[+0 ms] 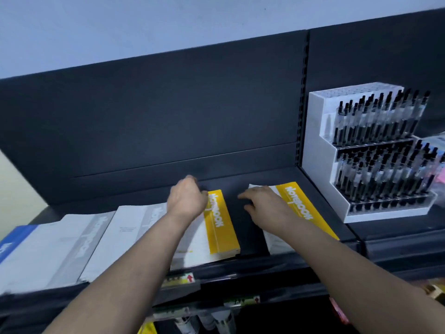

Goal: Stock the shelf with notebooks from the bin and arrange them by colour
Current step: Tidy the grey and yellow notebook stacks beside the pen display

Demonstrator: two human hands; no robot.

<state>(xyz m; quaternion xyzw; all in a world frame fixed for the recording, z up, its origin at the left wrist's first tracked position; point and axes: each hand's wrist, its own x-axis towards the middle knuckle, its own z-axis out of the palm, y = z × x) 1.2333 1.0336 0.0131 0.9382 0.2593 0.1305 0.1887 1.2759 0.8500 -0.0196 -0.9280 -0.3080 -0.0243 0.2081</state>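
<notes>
Two hands set yellow notebooks flat on the dark shelf (252, 179).

The left hand (186, 198) curls over the far end of a yellow notebook (222, 227); whether it grips, I cannot tell. The right hand (265, 206) lies open on a second yellow notebook (301, 206). Grey notebooks (96, 237) lie leftward. A white rack (320, 141) holds black pens (375, 121).

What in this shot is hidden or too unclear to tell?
Head view only:
- Bin: out of frame.
- Blue notebook: cut off by the left edge.
- Right yellow notebook: its white part is covered by the right hand.
- Left hand: fingertips curl out of sight, grip unclear.
- Price tags: blurred.
</notes>
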